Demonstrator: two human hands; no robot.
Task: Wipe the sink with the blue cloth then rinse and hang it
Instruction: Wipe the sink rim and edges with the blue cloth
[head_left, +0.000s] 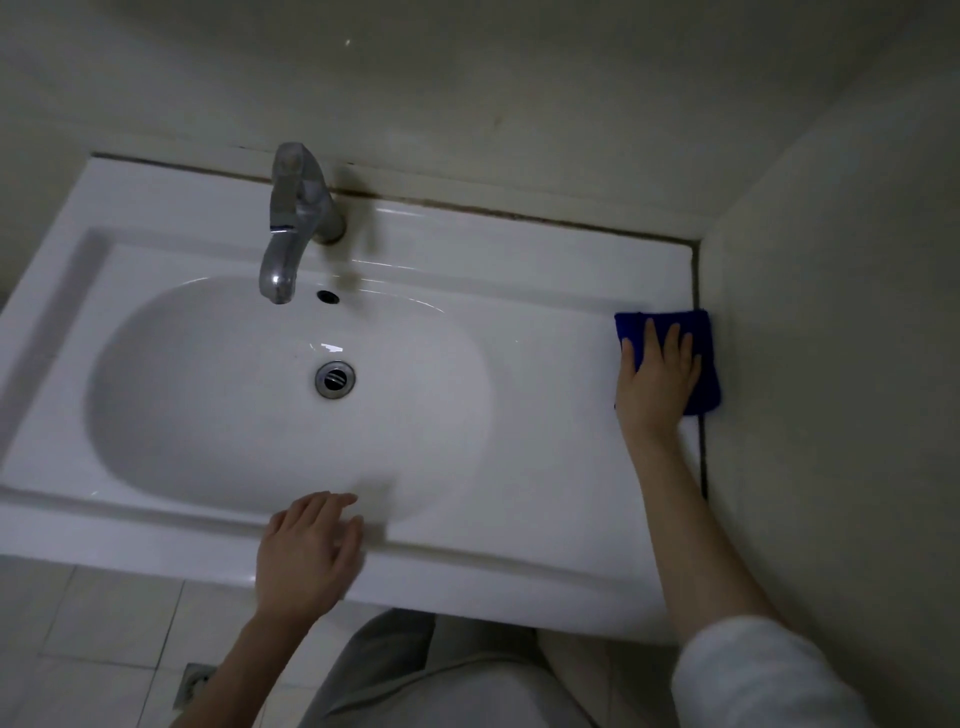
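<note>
Closest to us, below the sink's front edge, we see pale floor tiles (104, 623) with a small floor drain (195, 686) set in them, grey trousers (415, 680), and a white sleeve (753, 675) pushed up the right forearm.

At the front edge of the white sink (519, 545), about midway along, is our left hand (306, 551). Its fingers are loose and slightly spread, and it holds nothing. The fingertips reach to the near lip of the basin. The hand is a little blurred, so we cannot tell whether it rests on the rim or is just above it.

Beyond it lies the oval basin (208, 415), glossy and white. A round metal drain (335, 379) sits in its bottom, and a small overflow hole (328, 296) is in its far wall.

Level with the drain, at the sink's right edge, our right hand (657, 379) lies palm down on the blue cloth (710, 384). The fingers are straight and fanned out, pressing rather than gripping. The cloth is folded into a rough square, flat on the sink's right ledge, well apart from the basin. Its right side touches the side wall (831, 364), over the dark seam where the sink and wall meet.

At the back edge, left of centre, stands a chrome faucet (291, 223). Its spout hangs over the basin's far side, just beside the overflow hole. Behind it a dark, grimy joint (493, 210) runs along the sink's back edge, below the plain back wall (467, 104).
</note>
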